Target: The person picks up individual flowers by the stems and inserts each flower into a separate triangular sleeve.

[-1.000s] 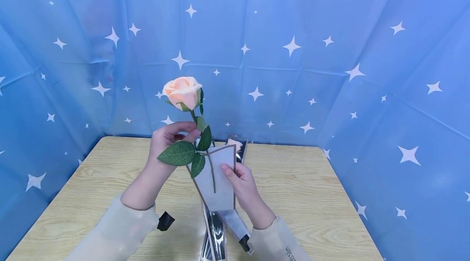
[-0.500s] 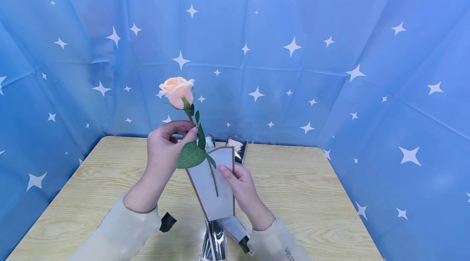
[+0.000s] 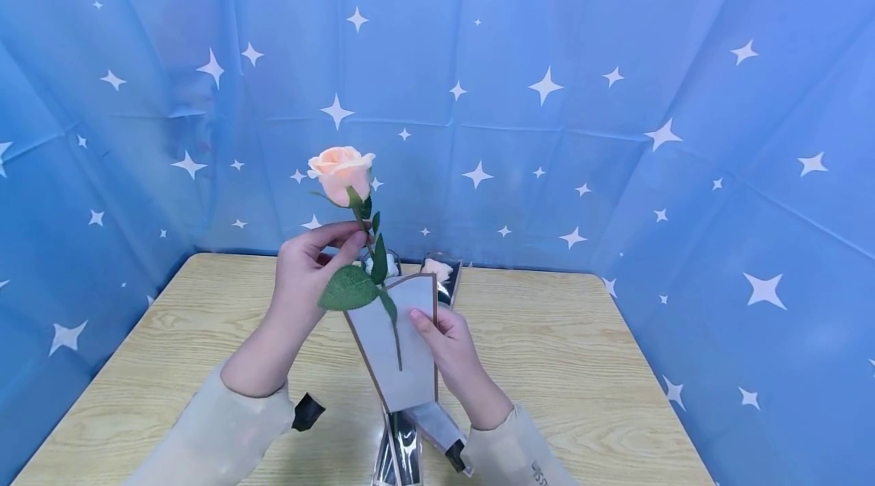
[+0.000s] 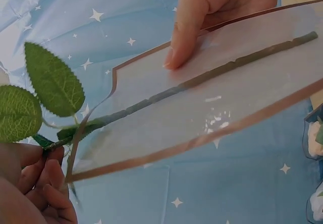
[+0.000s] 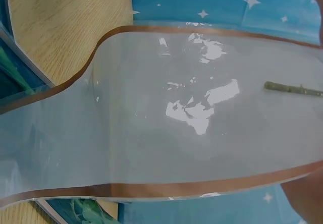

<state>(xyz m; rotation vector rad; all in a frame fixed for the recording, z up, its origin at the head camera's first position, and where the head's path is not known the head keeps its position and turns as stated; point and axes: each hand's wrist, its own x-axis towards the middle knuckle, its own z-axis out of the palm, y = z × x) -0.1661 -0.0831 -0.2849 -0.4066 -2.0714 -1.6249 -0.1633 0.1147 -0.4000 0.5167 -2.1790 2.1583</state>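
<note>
A peach rose [image 3: 340, 175] with green leaves stands nearly upright in the head view. My left hand [image 3: 307, 266] pinches its stem just below the bloom. The lower stem [image 4: 207, 75] runs past the brown rim and along a translucent flower sleeve [image 3: 403, 387], seemingly inside behind its clear face. My right hand [image 3: 461, 353] grips the sleeve's right edge, thumb on the front and fingers behind. In the right wrist view the cut end of the stem [image 5: 290, 88] shows partway down the sleeve [image 5: 151, 158].
On the wooden table [image 3: 547, 364], a wrapped pale pink flower [image 3: 437, 269] and a wrapped white one [image 3: 390, 266] lie behind the sleeve. A small black piece [image 3: 308, 411] lies by my left cuff. A blue star-patterned curtain [image 3: 519, 167] surrounds the table.
The rose tilted left, then swung back somewhat right, and its leaves turned. The stem's end sits slightly lower against the sleeve. The sleeve dropped slightly; my right hand barely moved.
</note>
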